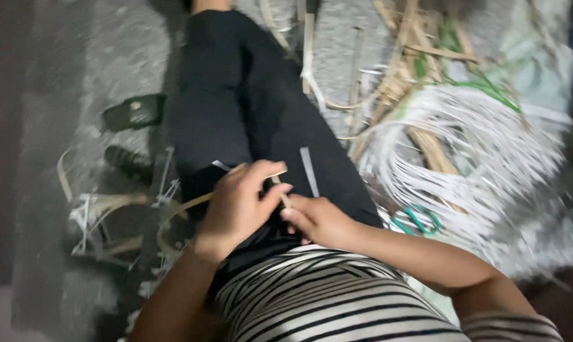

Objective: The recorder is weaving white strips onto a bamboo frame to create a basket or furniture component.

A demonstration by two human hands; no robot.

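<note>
Hands, left [239,202] and right [318,218], both pinched shut on thin strip [280,190] over lap, white coil [470,158] beside.

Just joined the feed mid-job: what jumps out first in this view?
At centre, the left hand and right hand meet over the lap, pinching a thin pale strip against black trousers. To the right, a big coil of white strips fills the floor, with tan cane pieces behind it.

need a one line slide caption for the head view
Left hand and right hand pinch a thin tan cane strip over a black-trousered lap, beside a coil of white strips.
</note>
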